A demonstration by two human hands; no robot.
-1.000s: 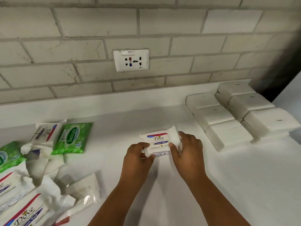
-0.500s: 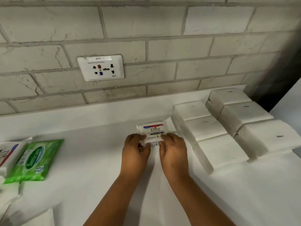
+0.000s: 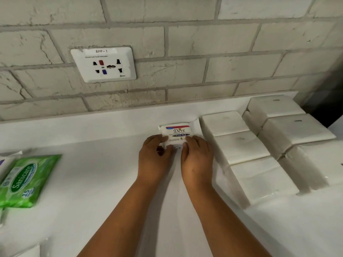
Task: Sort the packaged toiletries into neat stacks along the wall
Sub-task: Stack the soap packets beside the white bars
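Observation:
A small white Dove packet (image 3: 177,132) lies flat on the white counter (image 3: 104,175), close to the wall ledge and just left of the white stacks. My left hand (image 3: 155,160) grips its near left edge with curled fingers. My right hand (image 3: 197,157) grips its near right edge the same way. Two rows of plain white packets (image 3: 239,145) sit to the right, along the wall. A green Sanicare packet (image 3: 27,180) lies at the far left.
A wall socket (image 3: 104,64) is set in the brick wall above the counter. More white packets (image 3: 297,127) form the far right row beside a dark gap. A corner of another white packet (image 3: 27,252) shows at the bottom left.
Both hands have pushed the Dove packet away from me towards the wall, up beside the white stacks. The pile of packets at the left has mostly slid out of view.

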